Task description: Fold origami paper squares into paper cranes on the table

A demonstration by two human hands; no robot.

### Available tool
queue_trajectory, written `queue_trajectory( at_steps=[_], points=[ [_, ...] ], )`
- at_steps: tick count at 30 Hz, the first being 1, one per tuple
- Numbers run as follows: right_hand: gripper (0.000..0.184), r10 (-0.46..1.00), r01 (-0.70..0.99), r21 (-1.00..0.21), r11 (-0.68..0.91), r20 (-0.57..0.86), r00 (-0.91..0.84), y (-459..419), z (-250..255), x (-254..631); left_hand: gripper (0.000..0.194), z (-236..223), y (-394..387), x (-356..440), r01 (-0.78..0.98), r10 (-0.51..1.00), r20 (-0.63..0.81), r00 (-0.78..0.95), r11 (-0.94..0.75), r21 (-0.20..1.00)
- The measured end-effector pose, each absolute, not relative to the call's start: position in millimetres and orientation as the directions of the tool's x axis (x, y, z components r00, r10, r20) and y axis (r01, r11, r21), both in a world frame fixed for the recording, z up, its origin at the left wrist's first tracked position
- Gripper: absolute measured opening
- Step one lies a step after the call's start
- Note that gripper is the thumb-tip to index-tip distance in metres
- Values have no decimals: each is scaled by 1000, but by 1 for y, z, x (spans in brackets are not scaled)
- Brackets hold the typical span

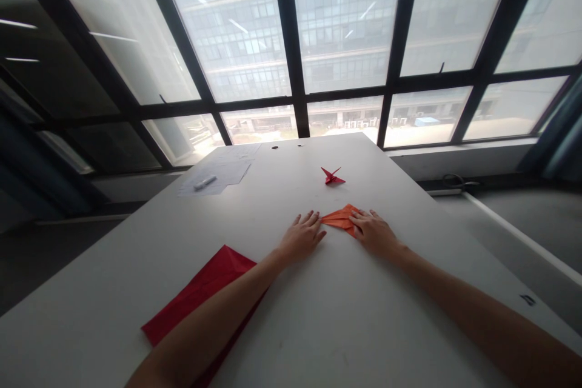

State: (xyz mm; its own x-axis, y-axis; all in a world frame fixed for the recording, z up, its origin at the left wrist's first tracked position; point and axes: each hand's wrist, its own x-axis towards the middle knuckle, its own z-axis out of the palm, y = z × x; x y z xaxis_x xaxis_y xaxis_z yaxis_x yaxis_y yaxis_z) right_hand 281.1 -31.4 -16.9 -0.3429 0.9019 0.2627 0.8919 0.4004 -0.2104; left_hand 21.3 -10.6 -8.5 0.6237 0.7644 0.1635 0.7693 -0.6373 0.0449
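Note:
A folded piece of orange origami paper lies flat on the white table between my hands, its narrow point toward the left. My left hand rests on the tabletop with fingers stretched out, the fingertips at that narrow point. Over the wider right end of the orange paper lies my right hand, fingers extended and pressing on it, hiding part of its edge. Just beyond the orange paper stands a small red folded paper crane.
Large red paper lies at the left, partly under my left forearm. Farther back are white printed sheets with a white tube-like object on them. Tall windows rise past the table's far end. A small dark mark sits near the right edge.

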Motion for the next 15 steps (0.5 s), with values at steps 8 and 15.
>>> queue_trajectory(
  at_steps=[8,15],
  points=[
    [42,899,876,-247,414,260,-352,-32,-16,281,45,-6,-11,26,836,802,299,518,-549,23],
    [49,805,703,-393,592,313,-503,-27,-20,279,56,2,-16,34,541,547,263,795,-835,101]
  ],
)
